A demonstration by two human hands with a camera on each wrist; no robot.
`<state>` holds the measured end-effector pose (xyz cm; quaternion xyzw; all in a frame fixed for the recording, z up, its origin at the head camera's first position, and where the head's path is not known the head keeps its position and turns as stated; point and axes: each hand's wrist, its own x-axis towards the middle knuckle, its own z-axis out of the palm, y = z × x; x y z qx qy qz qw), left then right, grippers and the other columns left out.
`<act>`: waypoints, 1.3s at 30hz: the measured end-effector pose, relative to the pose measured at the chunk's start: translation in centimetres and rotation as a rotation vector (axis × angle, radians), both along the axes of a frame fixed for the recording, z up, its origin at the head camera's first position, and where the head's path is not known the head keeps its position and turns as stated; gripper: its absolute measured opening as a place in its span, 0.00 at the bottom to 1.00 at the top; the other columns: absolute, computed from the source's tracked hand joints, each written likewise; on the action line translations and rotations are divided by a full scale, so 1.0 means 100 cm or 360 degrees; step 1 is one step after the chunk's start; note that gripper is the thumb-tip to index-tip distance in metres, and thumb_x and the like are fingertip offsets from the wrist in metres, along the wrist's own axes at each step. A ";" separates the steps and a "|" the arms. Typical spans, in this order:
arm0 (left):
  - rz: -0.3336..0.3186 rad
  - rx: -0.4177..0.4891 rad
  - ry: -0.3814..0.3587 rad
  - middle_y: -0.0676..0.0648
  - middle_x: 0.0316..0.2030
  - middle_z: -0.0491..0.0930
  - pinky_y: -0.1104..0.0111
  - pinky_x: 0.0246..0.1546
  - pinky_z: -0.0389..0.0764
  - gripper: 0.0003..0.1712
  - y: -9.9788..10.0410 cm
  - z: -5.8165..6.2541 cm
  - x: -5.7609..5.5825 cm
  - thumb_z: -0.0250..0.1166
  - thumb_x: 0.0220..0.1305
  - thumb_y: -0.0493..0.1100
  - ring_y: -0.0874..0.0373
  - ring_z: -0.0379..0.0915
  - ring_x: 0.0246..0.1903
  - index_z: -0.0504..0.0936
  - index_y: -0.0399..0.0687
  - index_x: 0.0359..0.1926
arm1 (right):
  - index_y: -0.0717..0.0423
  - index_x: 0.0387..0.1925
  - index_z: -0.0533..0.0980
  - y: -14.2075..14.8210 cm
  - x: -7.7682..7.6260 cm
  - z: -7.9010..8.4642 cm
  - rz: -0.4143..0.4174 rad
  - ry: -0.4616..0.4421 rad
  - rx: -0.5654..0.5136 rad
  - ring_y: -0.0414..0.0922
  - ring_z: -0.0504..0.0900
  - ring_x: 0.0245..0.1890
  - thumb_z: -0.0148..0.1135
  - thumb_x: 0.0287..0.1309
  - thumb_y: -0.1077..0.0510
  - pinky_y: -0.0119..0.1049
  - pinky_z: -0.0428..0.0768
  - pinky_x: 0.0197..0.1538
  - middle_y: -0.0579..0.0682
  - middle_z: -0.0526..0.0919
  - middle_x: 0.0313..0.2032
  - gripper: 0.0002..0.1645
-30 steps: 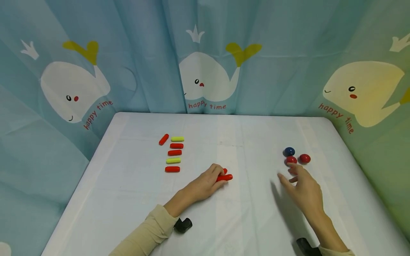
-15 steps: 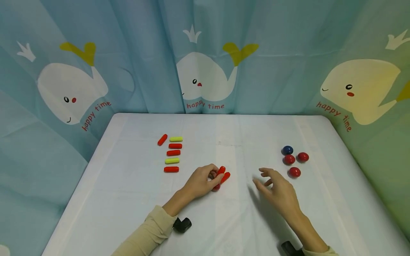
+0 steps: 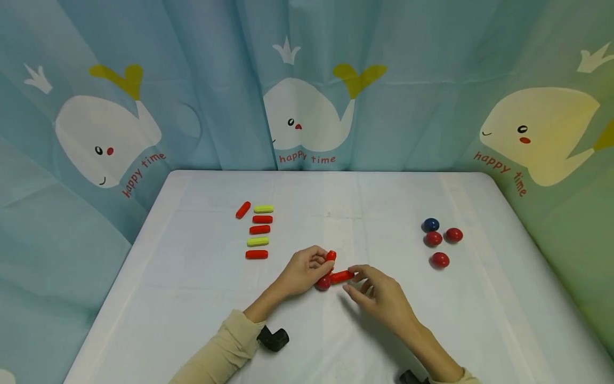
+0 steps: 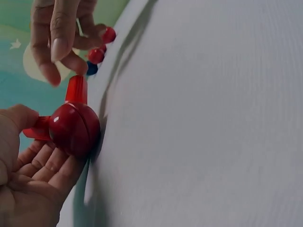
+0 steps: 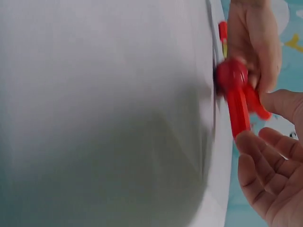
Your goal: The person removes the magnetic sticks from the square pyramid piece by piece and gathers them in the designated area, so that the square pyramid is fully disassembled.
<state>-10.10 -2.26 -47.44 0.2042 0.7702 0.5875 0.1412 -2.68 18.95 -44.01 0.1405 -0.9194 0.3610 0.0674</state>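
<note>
A red ball (image 3: 323,283) joins two red toy rods near the middle of the table. My left hand (image 3: 299,272) pinches one rod (image 4: 37,127) between thumb and fingers, and its other fingers lie beneath the ball in the left wrist view. The second rod (image 3: 342,277) sticks out from the ball to the right. At that rod's free end is my right hand (image 3: 386,298), a fingertip right at the tip, with thumb apart and fingers loosely bent. In the right wrist view, the ball (image 5: 232,73) and the outward rod (image 5: 238,113) appear slightly blurred.
Left of my hands lie several red rods (image 3: 259,229) and two yellow-green rods (image 3: 258,241) in a loose column. To the right are three red balls (image 3: 439,260) and one blue ball (image 3: 431,224). A whale-print curtain (image 3: 216,80) hangs behind the white table (image 3: 374,202).
My right hand has moved left, away from the loose balls, to the outward rod. That rod now points right, the other upward, and the ball between them has come into sight.
</note>
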 end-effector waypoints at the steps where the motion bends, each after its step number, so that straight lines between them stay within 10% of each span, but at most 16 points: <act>1: 0.0002 0.0038 -0.0037 0.46 0.37 0.83 0.74 0.37 0.83 0.10 0.001 -0.001 0.001 0.65 0.72 0.40 0.63 0.82 0.36 0.80 0.35 0.46 | 0.58 0.50 0.81 -0.004 0.000 -0.001 0.0038 0.0001 -0.0030 0.32 0.76 0.24 0.78 0.54 0.60 0.29 0.77 0.27 0.42 0.84 0.31 0.21; 20: -0.0139 0.0249 -0.0217 0.35 0.50 0.83 0.71 0.49 0.83 0.15 0.000 -0.003 0.005 0.58 0.77 0.37 0.49 0.83 0.51 0.73 0.29 0.56 | 0.54 0.41 0.84 -0.026 -0.006 -0.009 -0.0114 -0.0079 0.0094 0.33 0.72 0.23 0.83 0.47 0.54 0.29 0.73 0.28 0.40 0.78 0.23 0.20; 39: -0.0289 -0.0366 0.0480 0.48 0.43 0.85 0.68 0.49 0.82 0.10 -0.025 0.008 -0.001 0.71 0.66 0.36 0.60 0.83 0.42 0.82 0.43 0.47 | 0.54 0.41 0.83 -0.007 -0.017 -0.008 0.0015 -0.0102 0.0121 0.36 0.77 0.26 0.78 0.51 0.59 0.29 0.76 0.30 0.41 0.81 0.27 0.15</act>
